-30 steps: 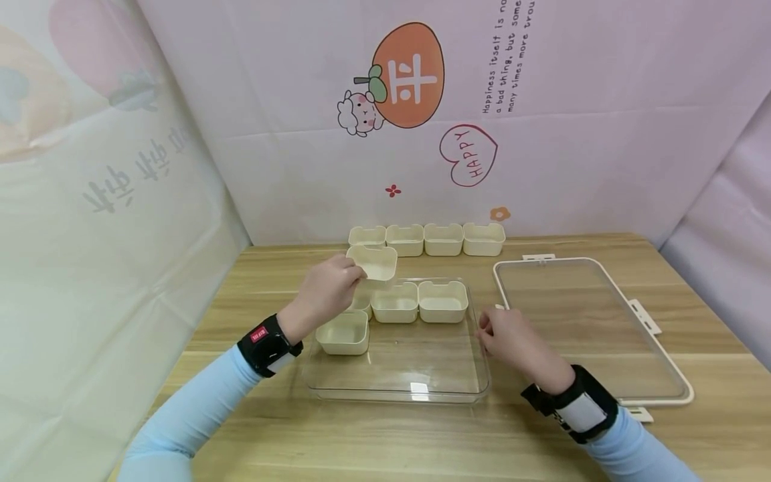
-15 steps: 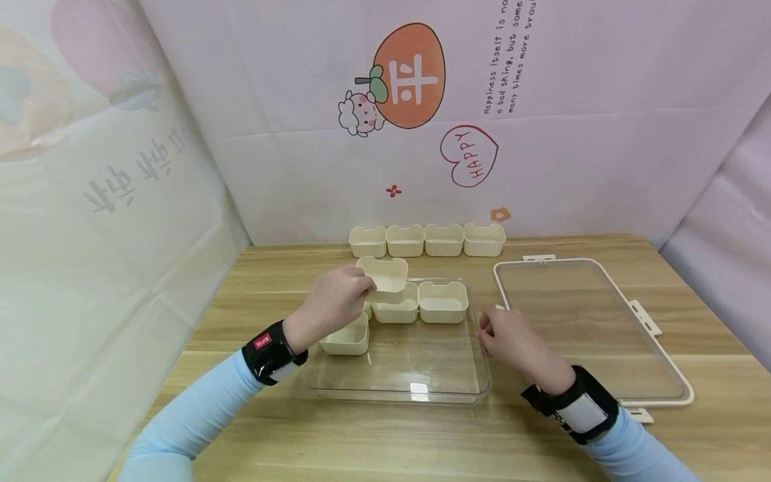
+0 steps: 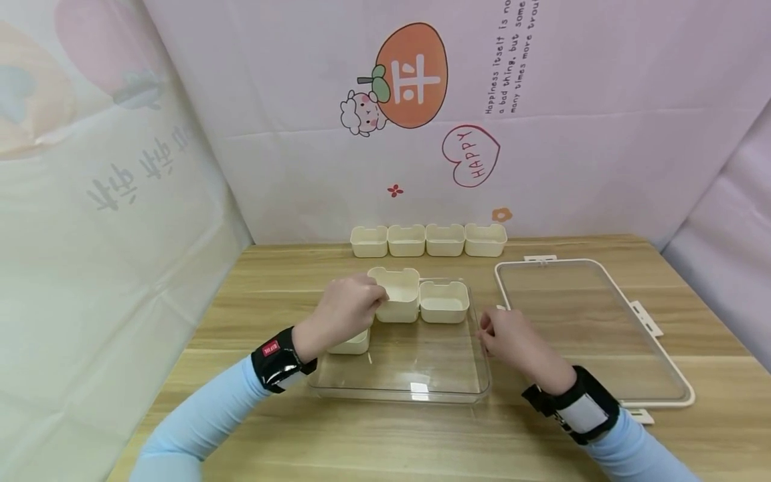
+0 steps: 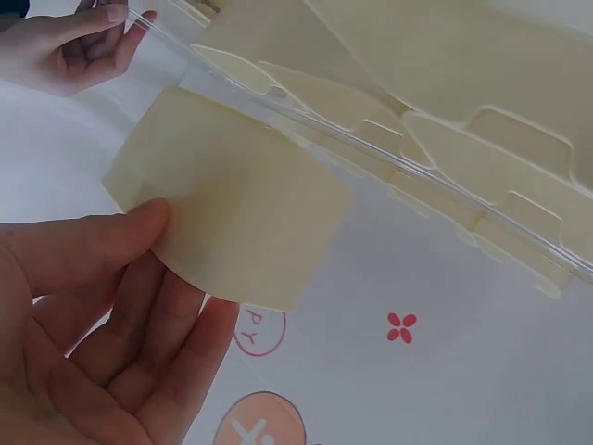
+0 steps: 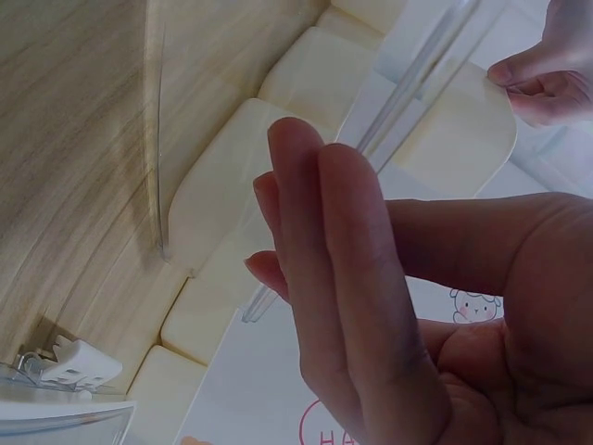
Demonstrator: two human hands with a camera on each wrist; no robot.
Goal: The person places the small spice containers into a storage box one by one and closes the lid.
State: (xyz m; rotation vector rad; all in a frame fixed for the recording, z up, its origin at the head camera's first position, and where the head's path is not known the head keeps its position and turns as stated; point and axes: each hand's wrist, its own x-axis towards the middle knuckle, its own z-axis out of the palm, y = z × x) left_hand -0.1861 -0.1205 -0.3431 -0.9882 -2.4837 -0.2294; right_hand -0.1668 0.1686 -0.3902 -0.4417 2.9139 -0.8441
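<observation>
Cream cup sits at two o'clock from the left hand, which pinches it; right hand pinches tray.

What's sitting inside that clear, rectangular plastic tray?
Cream rounded plastic cups stand inside the tray, at back and left. The bare left hand and the cream cup it holds cover part, so the exact count is hidden.

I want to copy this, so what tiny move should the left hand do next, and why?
Probably the left hand should lower its box into the tray, just right of the front box. Its box is up in the air, the tray's floor there looks bare, and the right hand is at the tray's rim, perhaps steadying it.
</observation>
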